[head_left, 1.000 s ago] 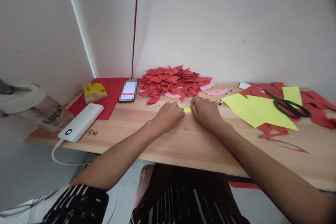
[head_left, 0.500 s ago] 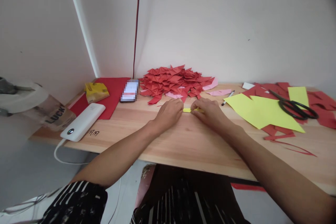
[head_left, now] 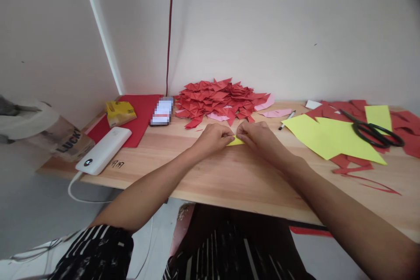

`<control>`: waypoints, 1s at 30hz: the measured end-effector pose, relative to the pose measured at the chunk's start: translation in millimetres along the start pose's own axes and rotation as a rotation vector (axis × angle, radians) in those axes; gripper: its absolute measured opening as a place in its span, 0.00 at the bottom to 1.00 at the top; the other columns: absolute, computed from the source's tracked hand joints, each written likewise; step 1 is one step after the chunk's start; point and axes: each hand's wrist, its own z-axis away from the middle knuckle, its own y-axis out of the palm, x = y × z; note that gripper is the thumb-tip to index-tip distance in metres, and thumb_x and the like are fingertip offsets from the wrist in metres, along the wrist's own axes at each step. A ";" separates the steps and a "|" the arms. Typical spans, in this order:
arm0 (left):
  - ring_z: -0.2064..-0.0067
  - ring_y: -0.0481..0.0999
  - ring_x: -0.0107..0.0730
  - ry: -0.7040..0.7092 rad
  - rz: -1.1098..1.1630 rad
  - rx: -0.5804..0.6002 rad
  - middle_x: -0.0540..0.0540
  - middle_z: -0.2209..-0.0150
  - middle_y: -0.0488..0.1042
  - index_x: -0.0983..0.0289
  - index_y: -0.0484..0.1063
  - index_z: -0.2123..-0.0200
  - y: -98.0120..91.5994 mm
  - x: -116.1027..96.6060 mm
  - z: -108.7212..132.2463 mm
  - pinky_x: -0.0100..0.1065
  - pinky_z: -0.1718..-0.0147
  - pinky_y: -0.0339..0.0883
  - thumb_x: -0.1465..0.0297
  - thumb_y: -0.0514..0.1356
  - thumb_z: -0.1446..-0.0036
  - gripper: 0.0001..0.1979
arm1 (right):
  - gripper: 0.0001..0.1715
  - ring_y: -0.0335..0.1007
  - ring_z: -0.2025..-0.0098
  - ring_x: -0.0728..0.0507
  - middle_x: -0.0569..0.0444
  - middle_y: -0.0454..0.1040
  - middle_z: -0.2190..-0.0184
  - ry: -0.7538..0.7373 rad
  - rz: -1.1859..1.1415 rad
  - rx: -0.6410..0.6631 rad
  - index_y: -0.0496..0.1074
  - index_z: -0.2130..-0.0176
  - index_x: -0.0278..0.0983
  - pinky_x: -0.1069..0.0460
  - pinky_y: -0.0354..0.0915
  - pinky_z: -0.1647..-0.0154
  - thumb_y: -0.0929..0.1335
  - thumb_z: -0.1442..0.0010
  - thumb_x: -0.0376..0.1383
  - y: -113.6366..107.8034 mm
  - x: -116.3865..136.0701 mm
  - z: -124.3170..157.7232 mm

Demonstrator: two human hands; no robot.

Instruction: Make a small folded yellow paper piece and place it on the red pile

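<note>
Both hands meet over the worktop (head_left: 223,179), and between them lies a small yellow paper (head_left: 236,141), low on the wood just in front of the pile of red folded paper (head_left: 213,98). The left hand (head_left: 212,137) has its thumb and fingers closed on the paper's left end; the right hand (head_left: 260,134) pinches it from the other side, the two sets of fingertips almost meeting.

To my eye this is a folding step, a crease being set or worked along the piece. I'd say the next move calls for a firm pinch on one side so the edges stay lined up, while the other thumb presses the fold flat. The scissors (head_left: 371,128) lie untouched on the large yellow sheet (head_left: 328,135), well off to the right, so no cutting is going on.

Plenty is hard to make out from here. The curled hands cover most of the small piece, so I can't tell its full shape or how many folds it has. Several fingers are tucked out of sight. The phone's (head_left: 162,111) screen is a blur of blocks, and the cup (head_left: 74,142) at far left is only partly in sight.
</note>
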 end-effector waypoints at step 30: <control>0.74 0.75 0.22 -0.494 1.216 -0.044 0.54 0.73 0.77 0.69 0.70 0.67 -4.7 -0.2 -6.4 0.26 0.70 0.68 0.79 0.55 0.42 0.05 | 0.13 0.65 0.45 0.39 0.47 0.73 0.49 -0.266 0.113 -0.237 0.71 0.53 0.40 0.44 0.55 0.48 0.62 0.36 0.34 10.1 3.8 6.9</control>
